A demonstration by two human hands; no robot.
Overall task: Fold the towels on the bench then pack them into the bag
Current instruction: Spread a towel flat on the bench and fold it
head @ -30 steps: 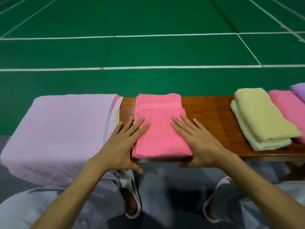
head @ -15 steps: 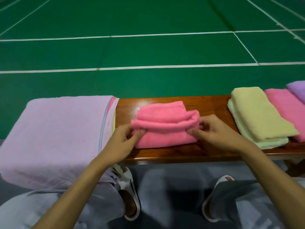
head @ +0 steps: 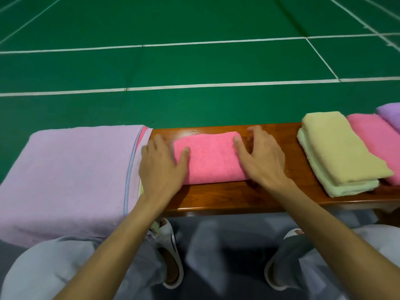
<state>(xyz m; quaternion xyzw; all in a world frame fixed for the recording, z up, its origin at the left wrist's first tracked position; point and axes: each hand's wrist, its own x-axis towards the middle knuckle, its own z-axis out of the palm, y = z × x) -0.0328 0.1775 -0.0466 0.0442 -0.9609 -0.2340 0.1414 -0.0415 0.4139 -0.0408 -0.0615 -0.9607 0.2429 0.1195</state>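
Both flat, fingers apart: my left hand (head: pixel 161 167) and right hand (head: pixel 262 161) are pressing the pink towel (head: pixel 212 161) — releasing fast could spring the fold.

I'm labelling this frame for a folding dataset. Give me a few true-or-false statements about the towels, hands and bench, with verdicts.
1. The left hand and the right hand both rest on the middle pink towel. True.
2. A bag stands on the bench beside that towel. False: no bag is in view.
3. The yellow towel lies on a pale green towel. True.
4. The lilac towel lies right of the hands. False: the lilac towel lies to their left, draped over the bench.
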